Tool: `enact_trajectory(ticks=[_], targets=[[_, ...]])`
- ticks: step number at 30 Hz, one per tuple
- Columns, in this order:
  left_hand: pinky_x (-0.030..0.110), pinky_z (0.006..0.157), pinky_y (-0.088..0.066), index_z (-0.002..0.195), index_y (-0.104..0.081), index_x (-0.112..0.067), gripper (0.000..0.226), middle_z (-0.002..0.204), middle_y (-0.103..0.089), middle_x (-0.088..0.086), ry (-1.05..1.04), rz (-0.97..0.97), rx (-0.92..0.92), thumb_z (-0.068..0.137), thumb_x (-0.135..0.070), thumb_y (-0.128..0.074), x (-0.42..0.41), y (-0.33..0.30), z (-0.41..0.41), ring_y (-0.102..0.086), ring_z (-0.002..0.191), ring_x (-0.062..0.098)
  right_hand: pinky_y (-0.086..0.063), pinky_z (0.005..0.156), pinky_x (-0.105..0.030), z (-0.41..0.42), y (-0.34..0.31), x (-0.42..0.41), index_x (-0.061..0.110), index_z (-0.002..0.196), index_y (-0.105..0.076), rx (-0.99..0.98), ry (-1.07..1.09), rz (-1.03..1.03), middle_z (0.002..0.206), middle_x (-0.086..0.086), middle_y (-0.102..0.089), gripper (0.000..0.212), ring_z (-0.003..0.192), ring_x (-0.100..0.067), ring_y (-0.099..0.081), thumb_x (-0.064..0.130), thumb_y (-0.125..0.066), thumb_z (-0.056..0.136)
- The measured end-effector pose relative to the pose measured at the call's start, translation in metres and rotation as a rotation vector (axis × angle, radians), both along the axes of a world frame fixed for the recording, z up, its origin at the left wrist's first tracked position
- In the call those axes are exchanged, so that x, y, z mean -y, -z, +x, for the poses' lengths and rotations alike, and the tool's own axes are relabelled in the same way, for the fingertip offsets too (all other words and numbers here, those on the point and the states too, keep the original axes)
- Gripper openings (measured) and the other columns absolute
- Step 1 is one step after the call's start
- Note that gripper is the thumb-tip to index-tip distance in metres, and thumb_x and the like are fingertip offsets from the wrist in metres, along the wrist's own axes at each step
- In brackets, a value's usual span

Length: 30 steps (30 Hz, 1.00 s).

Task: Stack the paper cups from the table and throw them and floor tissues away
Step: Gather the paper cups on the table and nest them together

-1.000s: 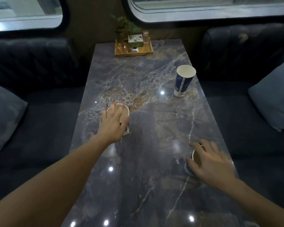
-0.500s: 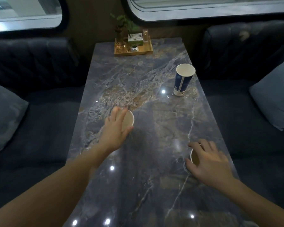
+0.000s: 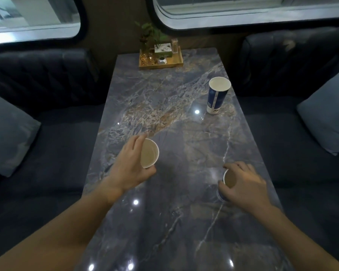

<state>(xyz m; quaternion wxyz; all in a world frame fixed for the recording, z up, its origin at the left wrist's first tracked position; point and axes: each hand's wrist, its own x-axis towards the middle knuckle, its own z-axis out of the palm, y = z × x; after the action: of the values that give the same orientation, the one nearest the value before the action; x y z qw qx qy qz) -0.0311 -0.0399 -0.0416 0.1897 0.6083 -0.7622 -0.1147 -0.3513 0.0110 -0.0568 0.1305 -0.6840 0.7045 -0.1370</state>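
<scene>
Three paper cups are on or over the grey marble table. My left hand grips one cup from its left side and holds it tilted, its white mouth facing right and up. My right hand is wrapped around a second cup near the table's right edge; its blue wall shows below my thumb. A third, tall blue and white cup stands upright alone at the far right. No tissues are in view.
A wooden tray with a small plant, a box and glassware sits at the table's far end under the windows. Dark sofas flank the table, with a grey cushion on the left and another on the right.
My left hand closed on its cup, lifted and tilted it, and drew it toward me and to the right. My right hand settled its grip around the near right cup.
</scene>
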Motion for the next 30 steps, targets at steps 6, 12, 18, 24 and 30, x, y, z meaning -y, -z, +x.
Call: enact_trajectory(ticks=[6,12,18,24,30], targets=[[0.035,0.096,-0.046,0.140,-0.038,-0.022,0.093,0.134,-0.047,-0.003,-0.295,0.025,-0.304,0.058,-0.035,-0.079,-0.054,-0.013,-0.012,-0.050,0.119,0.015,-0.041,0.077,-0.019,0.006,-0.024,-0.004,0.024,0.099,-0.067,0.389,0.125,-0.049,0.098,0.006,-0.066,0.035,0.092,-0.014,-0.060,0.036,-0.071,0.067],[0.032,0.095,-0.046,0.129,-0.042,-0.027,0.079,0.121,-0.049,-0.009,-0.392,0.023,-0.467,0.057,-0.025,-0.076,-0.098,-0.012,-0.016,-0.050,0.110,0.010,-0.050,0.073,-0.023,0.014,-0.054,-0.021,0.019,0.095,-0.067,0.743,0.235,-0.115,0.095,0.004,-0.069,0.018,0.089,-0.014,-0.064,0.015,-0.075,0.079],[0.030,0.089,-0.045,0.127,-0.046,-0.013,0.083,0.121,-0.054,0.002,-0.367,-0.033,-0.351,0.050,-0.023,-0.073,-0.119,-0.019,-0.018,-0.053,0.107,0.017,-0.054,0.065,-0.031,0.015,-0.082,-0.045,0.015,0.097,-0.069,0.999,0.197,-0.084,0.090,-0.009,-0.071,0.013,0.079,-0.023,-0.068,0.007,-0.066,0.087],[0.043,0.093,-0.051,0.134,-0.043,-0.015,0.098,0.129,-0.053,0.002,-0.380,0.068,-0.262,0.049,-0.035,-0.087,-0.128,-0.020,-0.024,-0.055,0.114,0.022,-0.056,0.055,-0.025,0.020,-0.105,-0.062,0.014,0.096,-0.069,1.235,0.218,-0.038,0.088,-0.008,-0.072,0.012,0.070,-0.017,-0.068,0.012,-0.061,0.086],[0.051,0.097,-0.048,0.137,-0.035,-0.024,0.103,0.134,-0.051,-0.002,-0.343,0.090,-0.274,0.048,-0.042,-0.084,-0.139,-0.028,-0.041,-0.053,0.120,0.020,-0.058,0.062,-0.030,0.039,-0.108,-0.070,0.018,0.094,-0.070,1.212,0.104,-0.008,0.095,-0.010,-0.073,0.039,0.076,-0.021,-0.070,0.044,-0.080,0.067]])
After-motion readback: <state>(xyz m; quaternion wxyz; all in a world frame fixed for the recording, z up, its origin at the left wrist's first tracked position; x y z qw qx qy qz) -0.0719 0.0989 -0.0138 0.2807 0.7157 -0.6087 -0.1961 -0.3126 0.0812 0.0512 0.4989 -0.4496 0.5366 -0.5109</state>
